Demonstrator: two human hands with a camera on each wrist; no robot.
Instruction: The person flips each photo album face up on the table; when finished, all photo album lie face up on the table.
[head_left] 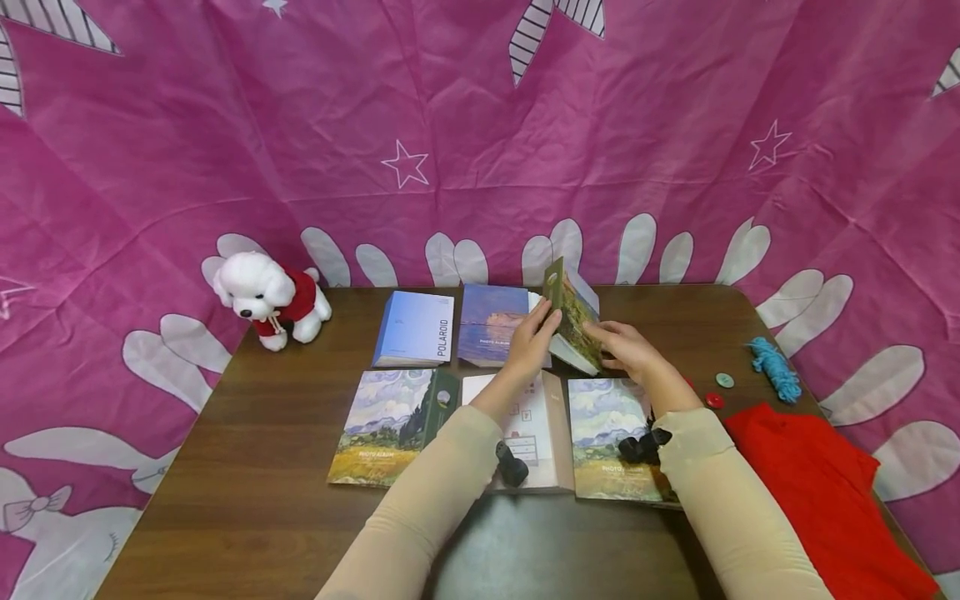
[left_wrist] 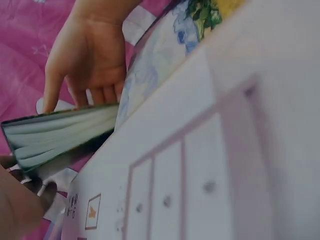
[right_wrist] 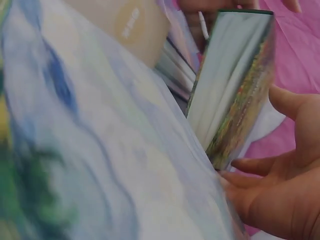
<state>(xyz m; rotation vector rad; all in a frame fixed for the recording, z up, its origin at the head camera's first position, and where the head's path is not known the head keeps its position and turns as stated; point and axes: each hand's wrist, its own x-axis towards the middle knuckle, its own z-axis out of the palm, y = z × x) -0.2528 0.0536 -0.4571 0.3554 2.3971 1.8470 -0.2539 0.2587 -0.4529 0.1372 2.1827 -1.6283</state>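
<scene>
Both hands hold a thick green photo album [head_left: 576,321] with a landscape painting on its cover, tilted up at the back of the table. My left hand [head_left: 529,337] grips it at the spine side. The right hand [head_left: 632,348] has its thumb on the cover and its fingers along the lower right side. White page edges of the album [left_wrist: 62,135] face the left wrist camera. In the right wrist view, the right hand [right_wrist: 285,175] is beside the painted cover. A purple-blue photo album [head_left: 491,321] lies just left of the held one.
A blue Polaroid album [head_left: 416,325] lies at back left. In front are two landscape-painting albums, left [head_left: 386,425] and right [head_left: 603,433], with a white-and-beige album [head_left: 558,433] between. A toy dog [head_left: 273,300], blue yarn [head_left: 775,369], buttons [head_left: 714,401] and red cloth [head_left: 810,483] also occupy the table [head_left: 225,467].
</scene>
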